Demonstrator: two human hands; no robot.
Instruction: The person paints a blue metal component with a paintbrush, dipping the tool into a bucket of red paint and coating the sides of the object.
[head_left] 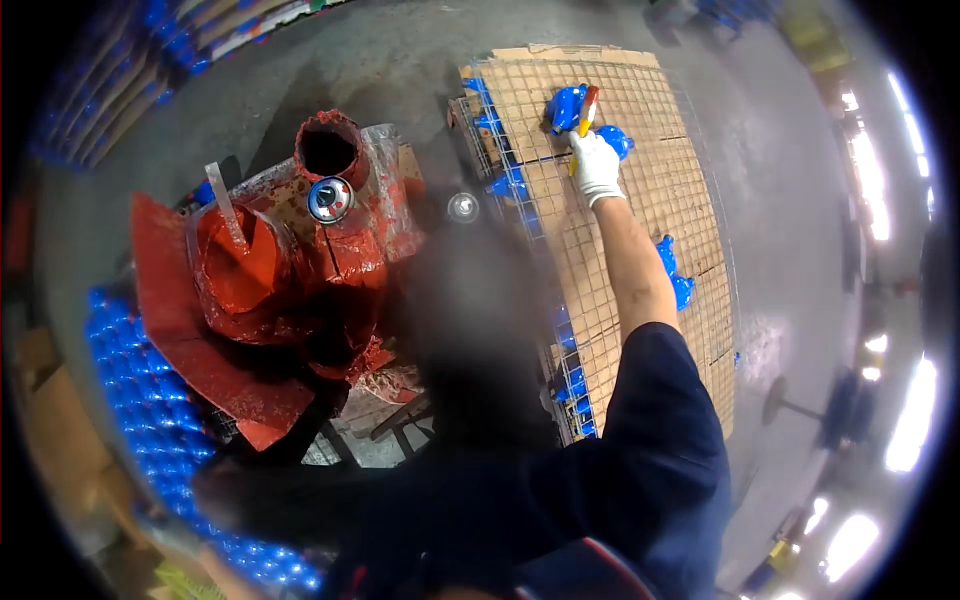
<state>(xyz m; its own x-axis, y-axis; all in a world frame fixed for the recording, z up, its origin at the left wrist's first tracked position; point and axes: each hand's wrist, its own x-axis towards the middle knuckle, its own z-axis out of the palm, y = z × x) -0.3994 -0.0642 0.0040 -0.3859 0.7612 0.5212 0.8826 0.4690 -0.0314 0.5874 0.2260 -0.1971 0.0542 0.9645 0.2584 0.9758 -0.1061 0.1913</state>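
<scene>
A red-and-yellow tool (590, 101), apparently a brush, is grasped by the fingers of the gloved right hand (596, 164) at the far part of the surface (640, 205). It is gripped by its yellow part, seemingly so that the red end is left free. That end is held beside a blue piece (566, 109); whether the two touch cannot be told. A second blue piece (616, 142) lies just right of the hand. The left hand cannot be made out, so the state of its fingers cannot be told.

The surface is formed by wire mesh over brown cardboard, probably so that the pieces are supported evenly. Nearer, two more blue pieces (676, 274) are set close together. To the left, a flat stick (226, 205) is stood in a red-filled container (237, 268), presumably for stirring. Many blue pieces (150, 375) are massed at the near left. A grey floor (420, 50) is lit by bright lamps (910, 415) at the right.
</scene>
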